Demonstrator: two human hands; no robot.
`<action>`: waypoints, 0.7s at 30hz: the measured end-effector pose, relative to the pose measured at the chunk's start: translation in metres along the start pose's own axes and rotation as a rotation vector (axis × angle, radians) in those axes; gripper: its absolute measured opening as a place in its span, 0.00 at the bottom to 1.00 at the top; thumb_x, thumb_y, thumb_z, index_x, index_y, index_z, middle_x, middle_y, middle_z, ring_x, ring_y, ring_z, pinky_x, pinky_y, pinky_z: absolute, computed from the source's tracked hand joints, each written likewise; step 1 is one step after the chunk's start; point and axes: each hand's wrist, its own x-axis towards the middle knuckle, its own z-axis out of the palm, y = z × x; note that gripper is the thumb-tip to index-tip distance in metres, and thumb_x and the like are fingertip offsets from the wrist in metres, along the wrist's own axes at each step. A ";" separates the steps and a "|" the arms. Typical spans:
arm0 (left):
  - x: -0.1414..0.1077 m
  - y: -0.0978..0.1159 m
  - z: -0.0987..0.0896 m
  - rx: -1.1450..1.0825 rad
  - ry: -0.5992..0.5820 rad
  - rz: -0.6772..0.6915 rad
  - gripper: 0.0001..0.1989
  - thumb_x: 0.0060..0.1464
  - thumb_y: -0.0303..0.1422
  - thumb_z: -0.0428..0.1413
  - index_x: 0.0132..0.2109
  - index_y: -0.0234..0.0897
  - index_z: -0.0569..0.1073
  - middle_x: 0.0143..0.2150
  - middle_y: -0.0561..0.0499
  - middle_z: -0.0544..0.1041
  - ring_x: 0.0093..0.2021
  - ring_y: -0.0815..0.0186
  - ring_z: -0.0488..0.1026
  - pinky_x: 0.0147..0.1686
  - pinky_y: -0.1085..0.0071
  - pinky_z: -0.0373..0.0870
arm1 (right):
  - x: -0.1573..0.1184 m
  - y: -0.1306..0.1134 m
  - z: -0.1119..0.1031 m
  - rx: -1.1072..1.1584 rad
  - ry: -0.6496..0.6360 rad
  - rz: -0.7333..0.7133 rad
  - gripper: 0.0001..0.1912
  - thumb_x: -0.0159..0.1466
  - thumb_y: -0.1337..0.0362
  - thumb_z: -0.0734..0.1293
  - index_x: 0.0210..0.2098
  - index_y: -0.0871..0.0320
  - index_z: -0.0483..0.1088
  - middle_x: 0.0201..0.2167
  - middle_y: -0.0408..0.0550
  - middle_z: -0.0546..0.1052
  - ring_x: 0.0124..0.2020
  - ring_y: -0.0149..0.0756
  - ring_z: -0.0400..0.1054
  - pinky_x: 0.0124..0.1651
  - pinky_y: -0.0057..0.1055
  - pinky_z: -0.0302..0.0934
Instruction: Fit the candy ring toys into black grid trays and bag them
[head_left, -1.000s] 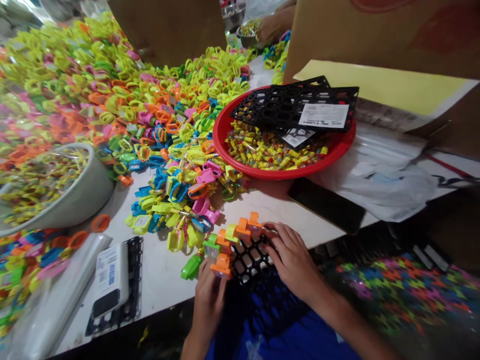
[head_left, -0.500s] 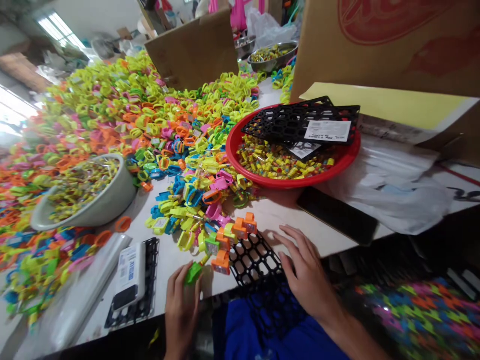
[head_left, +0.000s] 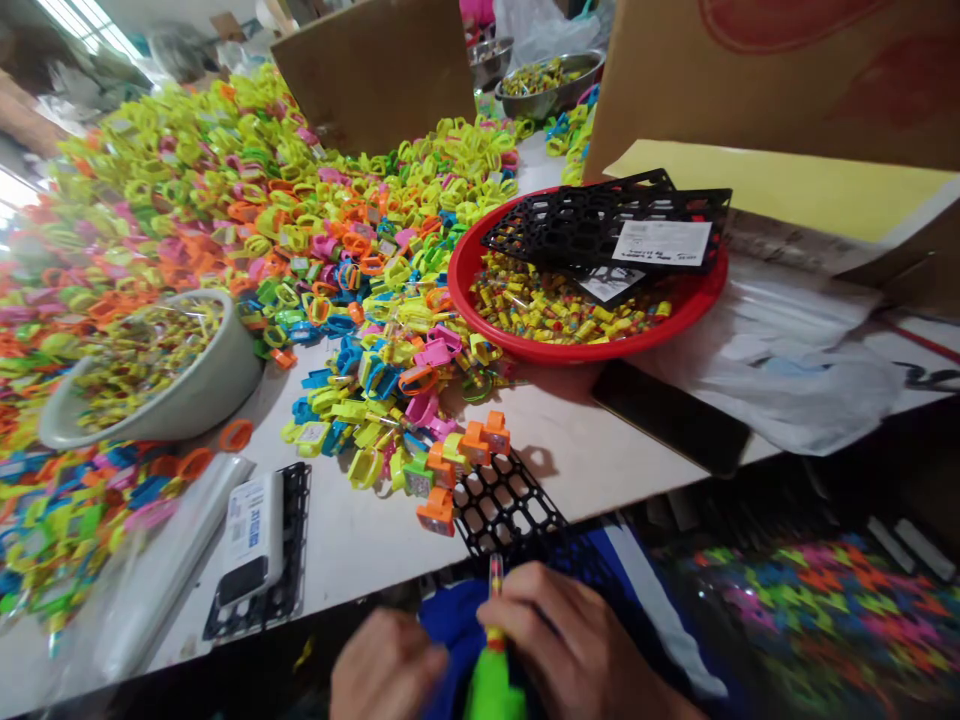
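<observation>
My right hand (head_left: 562,630) is closed, its thumb and fingers pinching a clear tube of small candies (head_left: 495,585) that stands up from a bright green plastic toy watch (head_left: 491,690) in front of my lap. My left hand (head_left: 386,660), smeared by motion, is just left of the green watch; its fingers look curled, but whether they hold anything cannot be made out. Ahead of both hands lies a black plastic grid (head_left: 506,500) over the table edge. Along its left and far sides are several orange toy watches (head_left: 436,512), with a green toy watch (head_left: 418,480) beside them.
A heap of colourful toy watches (head_left: 300,220) covers the table's left and back. A red basin (head_left: 585,352) of candy tubes carries black grids. Nearby are a pale bowl (head_left: 202,365), a dark phone (head_left: 671,418), a white device (head_left: 251,540), plastic bags (head_left: 795,380) and cardboard boxes (head_left: 787,90).
The green toy watch has moved from the table by my left hand to above my lap. My right hand has left the grid and closed on its tube. Both hands are lower.
</observation>
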 end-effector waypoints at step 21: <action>0.051 -0.051 0.032 0.001 0.191 -0.114 0.16 0.70 0.29 0.61 0.62 0.41 0.74 0.55 0.46 0.79 0.56 0.63 0.78 0.58 0.68 0.75 | 0.040 0.064 0.017 -0.018 -0.103 0.230 0.20 0.64 0.77 0.62 0.50 0.58 0.78 0.47 0.55 0.85 0.50 0.47 0.82 0.56 0.43 0.79</action>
